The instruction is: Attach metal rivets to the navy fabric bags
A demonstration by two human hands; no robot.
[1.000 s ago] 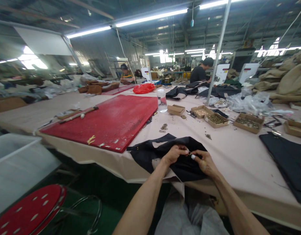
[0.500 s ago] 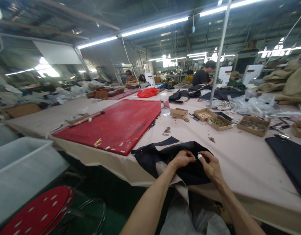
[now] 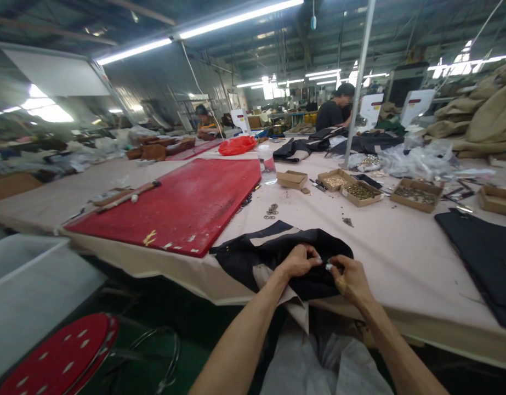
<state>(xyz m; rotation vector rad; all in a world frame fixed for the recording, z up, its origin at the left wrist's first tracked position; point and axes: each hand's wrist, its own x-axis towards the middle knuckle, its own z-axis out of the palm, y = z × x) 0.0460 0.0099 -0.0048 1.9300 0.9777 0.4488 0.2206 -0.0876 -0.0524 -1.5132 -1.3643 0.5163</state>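
A black fabric piece (image 3: 244, 258) with beige lining, which looks like an unfinished bag, lies crumpled at the table's front edge. One beige flap hangs over the edge toward my lap. My left hand (image 3: 300, 260) is closed in a pinch on the dark material. Just right of it, my right hand (image 3: 351, 277) is also pinched, thumb and forefinger together, over the right part of the piece. Something white (image 3: 329, 267) shows at its fingertips; whether it is a finger wrap or a held item I cannot tell. The two sets of fingertips nearly meet.
Beyond the fabric lie metal rings (image 3: 271, 211) and a small heap of hardware (image 3: 347, 221). Cardboard boxes of small metal parts (image 3: 362, 193) stand farther right. A red board (image 3: 174, 203) covers the left, near a clear cup (image 3: 268, 167). Black panels (image 3: 478, 258) lie right. Two people work behind.
My view has shifted slightly, so the scene sits farther left and higher. My right hand has come closer to my left, its fingers drawn tighter together. The fabric stays in place.
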